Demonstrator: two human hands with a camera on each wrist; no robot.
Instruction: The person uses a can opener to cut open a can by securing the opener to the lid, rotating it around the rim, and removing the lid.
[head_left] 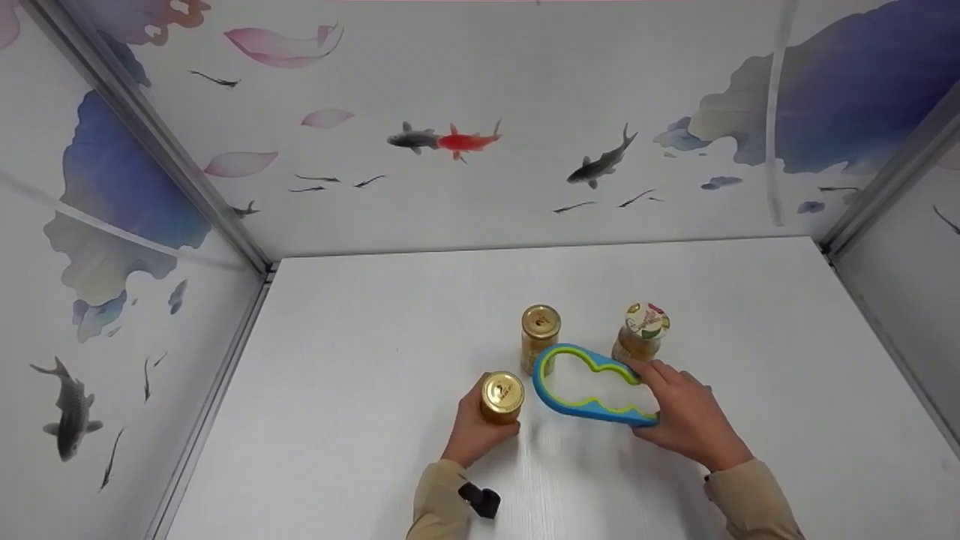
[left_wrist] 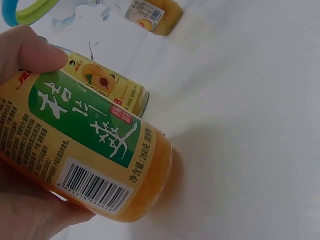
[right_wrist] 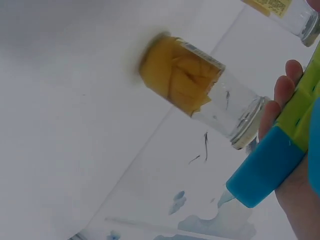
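Observation:
My left hand (head_left: 471, 431) grips a glass jar (head_left: 502, 397) with a gold lid. In the left wrist view this jar (left_wrist: 95, 132) shows orange contents and a green and tan label, with the thumb across its upper part. My right hand (head_left: 690, 414) holds a blue and lime-green jar opener (head_left: 589, 409) with a scalloped inner opening. The opener's rounded end is apart from the held jar and hides part of a second gold-lidded jar (head_left: 541, 322) behind it. Just beyond the right fingers stands a third jar (head_left: 646, 322) with a patterned lid; fruit pieces (right_wrist: 175, 75) show inside it.
A white tabletop (head_left: 337, 360) lies under everything. Its back edge meets a white wall (head_left: 525, 202) printed with fish and petals. Side panels with metal frame posts (head_left: 217, 202) stand left and right. A black wrist strap part (head_left: 480, 500) sits by the left sleeve.

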